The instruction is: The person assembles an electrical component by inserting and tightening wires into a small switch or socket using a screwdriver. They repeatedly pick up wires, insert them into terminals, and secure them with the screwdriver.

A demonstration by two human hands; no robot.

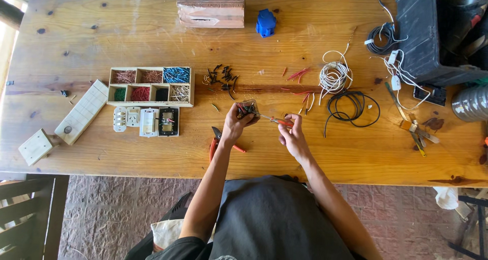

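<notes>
Screwdriver: red/orange handle, long axis near horizontal across the table, slightly tilted, tip pointing to the person's left and a bit away from them, into the small switch module. Handle end sits at the right hand, fingers closed around it. Tip meets the module; exact contact point too small to tell.

Module: small dark block with wire ends showing, held just above the wooden table, near the middle of its front half. Left hand clamped on it from below, fingers wrapped around it.

Orange-handled pliers lie on the table just under the left wrist, handles toward the person.

Just beyond the hands: pile of dark screws, loose red wire offcuts.

Left side: wooden compartment tray, two rows. Back row: coppery bits, reddish-brown bits, blue bits. Front row: green, red, black, pale/silvery. All look like short wire pieces or small fasteners; can't tell which. Row of switch and socket modules touching the tray's front edge. Two pale wooden blocks further left.

Right side: white wire coil, black wire coil just in front of it, another black coil by the black case. Blue plastic part and a brick-coloured block at the far edge.
</notes>
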